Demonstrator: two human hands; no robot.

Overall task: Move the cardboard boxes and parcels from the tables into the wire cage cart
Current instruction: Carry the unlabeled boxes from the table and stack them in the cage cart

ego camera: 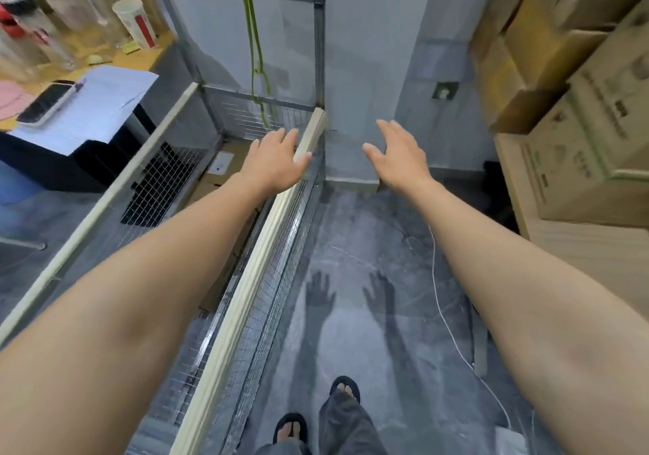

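Note:
The wire cage cart (246, 296) stands at my left, its mesh sides topped with pale padded rails. Cardboard boxes (219, 177) lie on its bottom, one with a white label. My left hand (275, 161) is stretched out over the cart's right rail near its far corner, fingers straight, holding nothing. My right hand (398, 154) hovers open outside the cart over the floor, also with nothing in it. A stack of large cardboard boxes (576, 110) fills the right side.
A wooden table (116, 57) at the left holds bottles, a paper cup (135, 22), a phone (45, 103) and sheets of paper. A green strap (256, 57) hangs from the cart's far frame. A white cord (453, 331) trails across the grey floor. My feet are at the bottom.

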